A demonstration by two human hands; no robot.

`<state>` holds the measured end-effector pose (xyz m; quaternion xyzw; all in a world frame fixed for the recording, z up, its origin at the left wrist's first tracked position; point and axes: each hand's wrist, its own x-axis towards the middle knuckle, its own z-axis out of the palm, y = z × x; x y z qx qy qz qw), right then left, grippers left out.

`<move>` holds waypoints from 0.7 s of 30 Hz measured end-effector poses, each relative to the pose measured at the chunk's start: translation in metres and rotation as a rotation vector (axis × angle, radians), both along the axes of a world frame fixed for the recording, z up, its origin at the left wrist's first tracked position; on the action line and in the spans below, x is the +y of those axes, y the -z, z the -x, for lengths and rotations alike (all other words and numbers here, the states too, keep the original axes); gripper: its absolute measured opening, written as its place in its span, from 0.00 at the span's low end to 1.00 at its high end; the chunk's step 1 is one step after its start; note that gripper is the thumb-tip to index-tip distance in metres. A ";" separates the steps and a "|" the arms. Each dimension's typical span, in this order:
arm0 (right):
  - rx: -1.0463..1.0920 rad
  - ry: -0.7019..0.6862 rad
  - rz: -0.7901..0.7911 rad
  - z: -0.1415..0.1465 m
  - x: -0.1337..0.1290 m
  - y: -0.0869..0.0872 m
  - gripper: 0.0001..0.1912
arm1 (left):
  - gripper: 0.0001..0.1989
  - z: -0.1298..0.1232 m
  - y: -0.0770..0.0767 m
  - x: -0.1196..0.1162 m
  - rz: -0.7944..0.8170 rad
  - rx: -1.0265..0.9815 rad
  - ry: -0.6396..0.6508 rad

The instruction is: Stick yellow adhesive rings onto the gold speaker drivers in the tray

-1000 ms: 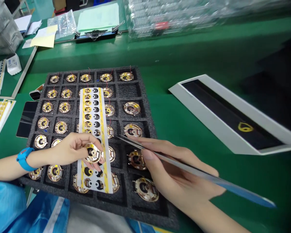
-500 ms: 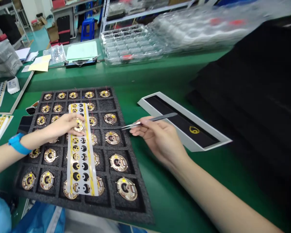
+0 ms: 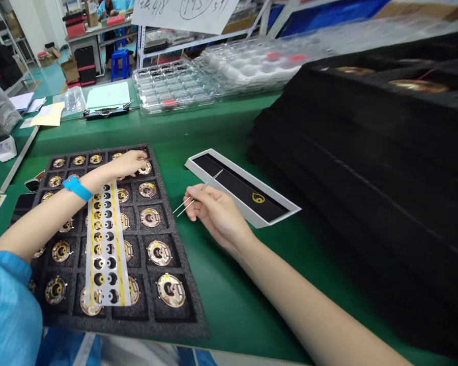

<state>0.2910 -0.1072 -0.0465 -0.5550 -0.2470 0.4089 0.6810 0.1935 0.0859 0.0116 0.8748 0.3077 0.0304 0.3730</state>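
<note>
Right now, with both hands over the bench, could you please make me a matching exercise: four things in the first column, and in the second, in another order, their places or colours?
Things:
1. tweezers
2. wristband
3. patterned sheet
4. long box

Places or colours:
A. lies across the foam tray
B. held in the right hand
C. white outside, black inside, with a yellow shape
D. blue, worn at the wrist of the left hand

Right pairs: 1-B, 2-D, 3-A, 4-C
</note>
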 end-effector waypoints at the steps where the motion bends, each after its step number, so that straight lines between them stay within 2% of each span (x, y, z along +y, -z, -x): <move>1: 0.000 -0.003 0.007 0.000 0.000 0.000 0.23 | 0.16 0.005 -0.003 -0.001 -0.076 0.001 0.021; 5: -0.020 -0.009 0.043 0.001 0.000 0.001 0.24 | 0.12 0.022 -0.009 -0.013 -0.321 0.024 0.126; 11: -0.136 0.005 0.113 0.003 -0.003 0.001 0.25 | 0.06 0.028 0.002 -0.042 -0.445 0.155 0.290; 16: -0.233 0.039 0.109 0.002 -0.005 -0.002 0.25 | 0.12 0.026 0.004 -0.050 -0.512 0.256 0.301; 21: -0.192 0.007 0.079 0.001 -0.005 -0.004 0.25 | 0.21 0.024 0.001 -0.053 -0.543 0.341 0.247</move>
